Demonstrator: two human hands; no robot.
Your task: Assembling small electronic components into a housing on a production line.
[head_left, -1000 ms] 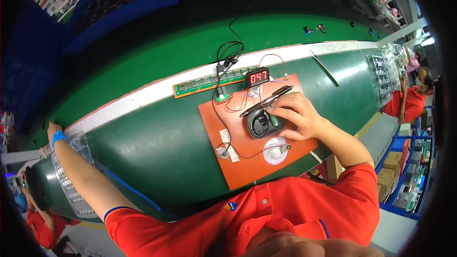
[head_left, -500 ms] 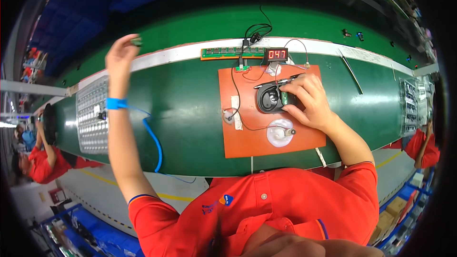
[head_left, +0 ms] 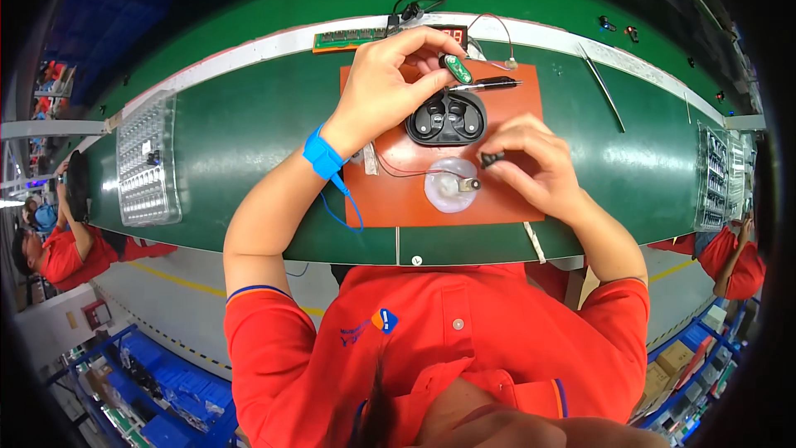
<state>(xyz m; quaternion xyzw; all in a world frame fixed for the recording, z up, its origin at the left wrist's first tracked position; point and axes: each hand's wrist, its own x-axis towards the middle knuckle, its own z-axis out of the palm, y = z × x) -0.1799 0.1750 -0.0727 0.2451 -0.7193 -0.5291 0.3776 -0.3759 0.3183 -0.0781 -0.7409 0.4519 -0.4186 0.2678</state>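
My left hand [head_left: 406, 75], a blue strap round its wrist, pinches a small oval green circuit board [head_left: 456, 69] just above the far side of a black earbud charging case [head_left: 448, 134]. The case lies open on the orange mat [head_left: 514, 199], with two glossy black rounded shapes inside; I cannot tell whether they are earbuds or bare wells. To the right of the case, my right hand [head_left: 535, 162] holds a small black earbud [head_left: 491, 158] between thumb and fingers, raised over the mat. A black and silver pen [head_left: 489, 85] lies behind the case.
A red digit display [head_left: 454, 35] is partly hidden behind my left hand, beside a long green circuit strip [head_left: 348, 37]. Wires cross the mat to a round whitish pad [head_left: 439, 191]. Tweezers [head_left: 604, 91] lie at right; clear trays [head_left: 149, 166] stand at both ends.
My left hand has come from the far left to above the case, with a green board in it. My right hand has left the case and now holds the earbud beside it.
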